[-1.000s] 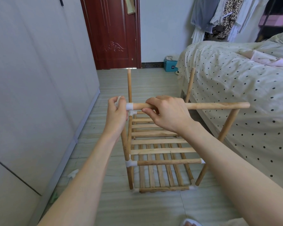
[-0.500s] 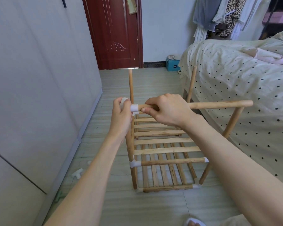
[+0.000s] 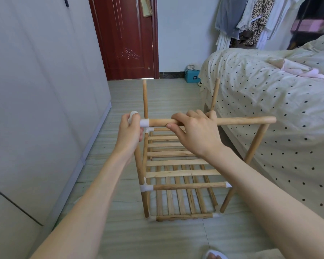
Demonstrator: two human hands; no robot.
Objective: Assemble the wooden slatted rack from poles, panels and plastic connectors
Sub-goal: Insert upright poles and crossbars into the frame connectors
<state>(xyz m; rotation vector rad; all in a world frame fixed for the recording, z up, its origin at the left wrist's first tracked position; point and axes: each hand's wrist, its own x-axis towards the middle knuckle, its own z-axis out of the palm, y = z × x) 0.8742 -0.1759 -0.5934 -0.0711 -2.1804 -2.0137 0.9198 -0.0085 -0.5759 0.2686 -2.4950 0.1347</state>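
Observation:
The partly built wooden rack [image 3: 178,172] stands on the floor with two slatted panels and white plastic connectors at its corners. My left hand [image 3: 129,134] grips a white connector [image 3: 144,122] at the top of the near left upright. My right hand [image 3: 195,133] is curled round a horizontal wooden pole [image 3: 245,121] whose left end sits in that connector. The pole's right end reaches over the near right upright [image 3: 256,142]; whether they touch is unclear. Two far uprights, one at the left [image 3: 144,99] and one at the right [image 3: 215,95], stand bare at the top.
A bed with a dotted cover [image 3: 281,101] lies close on the right of the rack. A grey wardrobe wall [image 3: 41,94] runs along the left. A red door [image 3: 125,38] and a teal box [image 3: 192,76] are at the far end. A slippered foot [image 3: 214,255] shows at the bottom.
Both hands and the pole keep the same grip; my right hand has slid slightly along the pole. The view has shifted a little.

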